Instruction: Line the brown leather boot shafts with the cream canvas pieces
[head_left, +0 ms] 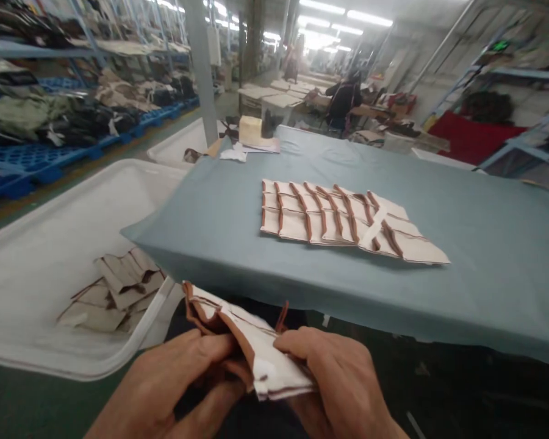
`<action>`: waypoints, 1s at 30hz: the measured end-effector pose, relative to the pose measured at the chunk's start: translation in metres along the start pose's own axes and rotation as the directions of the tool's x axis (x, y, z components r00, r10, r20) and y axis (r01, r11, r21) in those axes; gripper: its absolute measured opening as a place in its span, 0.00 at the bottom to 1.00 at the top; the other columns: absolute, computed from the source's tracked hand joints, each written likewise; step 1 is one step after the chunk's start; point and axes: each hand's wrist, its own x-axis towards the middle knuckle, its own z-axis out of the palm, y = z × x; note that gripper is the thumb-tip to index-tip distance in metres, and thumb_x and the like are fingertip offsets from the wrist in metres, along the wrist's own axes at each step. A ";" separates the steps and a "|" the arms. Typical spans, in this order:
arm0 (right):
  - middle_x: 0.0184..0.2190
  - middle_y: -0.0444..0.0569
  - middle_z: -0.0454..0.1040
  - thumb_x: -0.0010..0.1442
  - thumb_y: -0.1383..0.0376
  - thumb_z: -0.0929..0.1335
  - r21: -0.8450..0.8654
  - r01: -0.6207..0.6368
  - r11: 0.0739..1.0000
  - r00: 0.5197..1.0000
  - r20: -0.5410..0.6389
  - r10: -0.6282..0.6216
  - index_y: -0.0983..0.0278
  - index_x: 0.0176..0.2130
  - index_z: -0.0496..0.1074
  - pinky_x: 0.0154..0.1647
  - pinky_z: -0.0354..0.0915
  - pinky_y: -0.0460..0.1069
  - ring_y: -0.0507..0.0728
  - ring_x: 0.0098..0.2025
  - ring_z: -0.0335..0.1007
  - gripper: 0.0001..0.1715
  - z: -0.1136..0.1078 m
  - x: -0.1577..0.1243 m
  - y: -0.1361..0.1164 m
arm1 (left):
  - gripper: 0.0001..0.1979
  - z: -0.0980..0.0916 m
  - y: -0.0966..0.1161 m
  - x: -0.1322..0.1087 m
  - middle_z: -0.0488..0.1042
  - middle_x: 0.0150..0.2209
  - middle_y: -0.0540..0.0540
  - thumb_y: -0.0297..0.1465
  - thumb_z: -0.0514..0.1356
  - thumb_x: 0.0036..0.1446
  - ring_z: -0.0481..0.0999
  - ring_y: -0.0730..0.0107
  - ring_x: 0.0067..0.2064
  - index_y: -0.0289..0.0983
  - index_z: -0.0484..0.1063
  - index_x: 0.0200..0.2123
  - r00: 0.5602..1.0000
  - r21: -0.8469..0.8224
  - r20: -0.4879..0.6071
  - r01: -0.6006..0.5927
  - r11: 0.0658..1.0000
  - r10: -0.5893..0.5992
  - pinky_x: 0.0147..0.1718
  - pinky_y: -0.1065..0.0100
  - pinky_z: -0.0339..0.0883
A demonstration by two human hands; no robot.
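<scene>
A stack of cream fabric pieces with brown trim (251, 344) is held low in front of me, below the table edge. My left hand (178, 381) grips its left side with the fingers curled under it. My right hand (338, 384) is closed on its right end, thumb on top. Further out on the grey-blue table cloth (485, 244) lies a row of overlapping cream pieces with brown stripes (343, 219), fanned from left to right and untouched by either hand.
A white bin (36, 256) at my left holds several loose cream pieces (114, 292). A second white bin (178, 143) stands behind it. A cream block and papers (251, 137) sit at the table's far end. Shelves of garments line the left; a seated person works far off.
</scene>
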 end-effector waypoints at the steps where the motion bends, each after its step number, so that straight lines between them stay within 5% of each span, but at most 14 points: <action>1: 0.24 0.41 0.77 0.82 0.57 0.60 -0.021 -0.014 1.000 1.000 0.012 0.014 0.62 0.42 0.69 0.25 0.61 0.45 0.49 0.20 0.72 0.17 -0.001 -0.002 -0.003 | 0.14 0.000 0.002 0.004 0.84 0.35 0.50 0.42 0.55 0.75 0.82 0.66 0.34 0.47 0.80 0.44 0.998 0.003 0.021 -0.051 0.999 0.051 0.35 0.72 0.75; 4: 0.21 0.39 0.75 0.82 0.57 0.61 -0.099 -0.044 0.994 0.999 0.022 0.046 0.61 0.39 0.68 0.25 0.60 0.46 0.49 0.19 0.71 0.19 0.009 -0.011 -0.008 | 0.10 0.002 0.005 0.013 0.81 0.33 0.52 0.30 0.58 0.72 0.80 0.68 0.34 0.45 0.78 0.38 0.988 -0.019 0.121 -0.090 0.996 0.092 0.35 0.72 0.72; 7: 0.20 0.39 0.73 0.82 0.56 0.59 -0.133 -0.062 0.989 0.998 0.008 0.063 0.61 0.36 0.67 0.24 0.59 0.46 0.48 0.18 0.68 0.22 0.020 -0.019 -0.006 | 0.09 0.007 0.004 0.011 0.82 0.39 0.50 0.32 0.58 0.71 0.80 0.67 0.40 0.43 0.78 0.37 0.958 -0.141 0.285 0.075 0.987 -0.032 0.40 0.71 0.73; 11: 0.22 0.40 0.72 0.81 0.58 0.62 -0.105 -0.056 0.993 0.998 0.005 0.057 0.61 0.36 0.68 0.26 0.59 0.46 0.49 0.21 0.68 0.20 0.021 -0.019 0.000 | 0.12 0.010 0.007 0.011 0.85 0.45 0.48 0.41 0.61 0.69 0.83 0.61 0.46 0.43 0.80 0.48 0.920 -0.205 0.294 0.325 0.923 -0.258 0.47 0.69 0.75; 15: 0.24 0.38 0.69 0.76 0.56 0.68 0.127 -0.196 0.972 0.980 0.006 0.197 0.61 0.35 0.68 0.25 0.56 0.46 0.48 0.22 0.61 0.17 0.019 -0.013 0.001 | 0.14 0.006 0.017 0.030 0.84 0.39 0.49 0.40 0.58 0.71 0.82 0.63 0.42 0.41 0.80 0.40 0.904 -0.308 0.323 0.381 0.872 -0.281 0.44 0.69 0.73; 19: 0.25 0.38 0.66 0.67 0.56 0.73 0.426 -0.582 0.692 0.813 0.289 0.506 0.61 0.34 0.69 0.26 0.57 0.45 0.49 0.25 0.59 0.14 0.022 -0.007 0.002 | 0.11 0.009 0.021 0.039 0.82 0.32 0.54 0.35 0.58 0.69 0.79 0.70 0.35 0.40 0.78 0.36 0.908 -0.344 0.333 0.369 0.863 -0.255 0.37 0.73 0.69; 22: 0.27 0.39 0.66 0.64 0.55 0.73 0.511 -0.724 0.464 0.689 0.499 0.525 0.61 0.34 0.68 0.28 0.57 0.45 0.50 0.27 0.59 0.15 0.025 -0.004 0.007 | 0.10 0.013 0.018 0.035 0.81 0.31 0.55 0.31 0.57 0.67 0.79 0.72 0.34 0.40 0.78 0.35 0.913 -0.339 0.341 0.343 0.876 -0.225 0.36 0.74 0.68; 27: 0.25 0.37 0.62 0.62 0.43 0.75 0.582 -0.798 0.156 0.582 0.678 0.449 0.61 0.33 0.65 0.26 0.53 0.45 0.48 0.25 0.53 0.27 0.032 -0.008 0.017 | 0.12 0.016 0.014 0.031 0.79 0.29 0.54 0.32 0.57 0.67 0.77 0.71 0.31 0.40 0.78 0.32 0.903 -0.325 0.367 0.351 0.878 -0.225 0.33 0.73 0.67; 30: 0.23 0.36 0.60 0.65 0.44 0.73 0.581 -0.803 0.131 0.568 0.681 0.462 0.61 0.33 0.65 0.25 0.52 0.45 0.48 0.24 0.52 0.27 0.038 -0.013 0.017 | 0.13 0.018 0.012 0.031 0.79 0.30 0.53 0.34 0.57 0.67 0.77 0.70 0.33 0.39 0.79 0.32 0.887 -0.349 0.391 0.389 0.852 -0.245 0.34 0.73 0.68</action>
